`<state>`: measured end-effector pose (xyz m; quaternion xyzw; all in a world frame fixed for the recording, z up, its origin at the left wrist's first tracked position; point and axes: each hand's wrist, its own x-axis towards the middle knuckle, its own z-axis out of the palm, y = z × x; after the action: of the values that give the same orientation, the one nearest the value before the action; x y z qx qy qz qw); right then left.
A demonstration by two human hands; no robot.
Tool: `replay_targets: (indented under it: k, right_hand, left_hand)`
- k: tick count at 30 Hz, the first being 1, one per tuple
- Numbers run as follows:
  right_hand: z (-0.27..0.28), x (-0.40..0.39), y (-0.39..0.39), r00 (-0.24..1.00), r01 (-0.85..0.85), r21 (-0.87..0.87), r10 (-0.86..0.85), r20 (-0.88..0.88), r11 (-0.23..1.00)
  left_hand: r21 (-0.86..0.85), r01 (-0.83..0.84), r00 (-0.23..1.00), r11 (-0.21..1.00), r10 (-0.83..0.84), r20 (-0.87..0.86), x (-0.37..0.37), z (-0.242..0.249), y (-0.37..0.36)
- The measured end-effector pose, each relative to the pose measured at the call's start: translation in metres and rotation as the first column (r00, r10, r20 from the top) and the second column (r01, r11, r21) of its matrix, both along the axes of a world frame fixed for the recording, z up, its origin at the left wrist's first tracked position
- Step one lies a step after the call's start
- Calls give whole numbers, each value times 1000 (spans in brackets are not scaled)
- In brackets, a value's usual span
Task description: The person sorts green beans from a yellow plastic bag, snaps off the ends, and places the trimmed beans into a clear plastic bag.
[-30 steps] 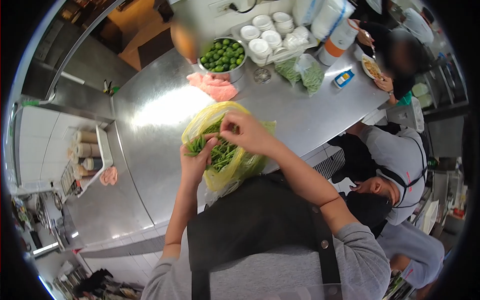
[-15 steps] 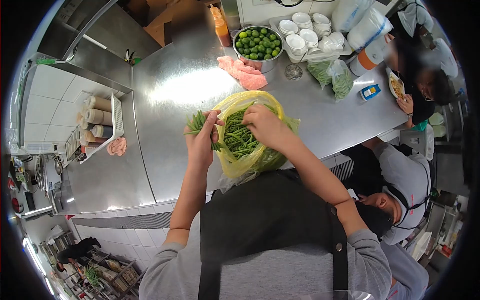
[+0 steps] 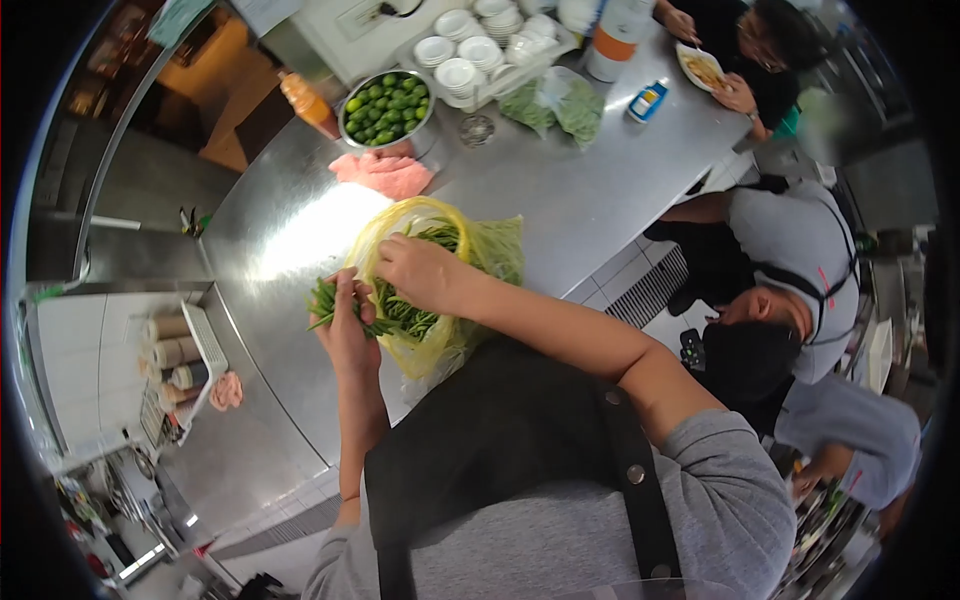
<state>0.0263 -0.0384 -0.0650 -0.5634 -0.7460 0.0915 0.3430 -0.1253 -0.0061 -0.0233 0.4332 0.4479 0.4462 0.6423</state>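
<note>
A yellow plastic bag full of green beans lies open on the steel counter in front of me. My left hand grips a bunch of green beans just outside the bag's left rim. My right hand reaches into the bag's mouth, with its fingers on the beans inside. Whether it holds any beans is hidden by the bag and my fingers.
A metal bowl of limes, an orange sauce bottle, a pink cloth, small white bowls and two clear bags of greens stand at the far side. A person in grey bends low at my right. Another person eats beyond the counter.
My head turned, so the whole scene shifted in view. My left hand still holds the bean bunch beside the bag, and my right hand stays at the bag's mouth.
</note>
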Motion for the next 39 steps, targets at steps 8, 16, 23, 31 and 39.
replay_targets:
  k: [8,16,23,31,39]
  right_hand:
    - [25,5,-28,962,25,199,30,-270,980]
    - [50,0,-79,763,122,118,-17,-646,985]
    - [64,-8,-122,730,165,114,-43,-682,980]
    - [66,-8,-224,618,291,37,-159,-770,956]
    - [17,-14,-318,593,501,-60,-393,-703,863]
  left_hand:
    - [129,-84,981,988,59,186,14,8,-22]
    - [273,-4,970,962,-62,234,18,19,-61]
    - [302,-75,971,950,0,239,4,23,-102]
    - [232,207,978,951,-210,-10,2,-5,-191]
    - [123,555,831,823,-543,-120,25,1,-255]
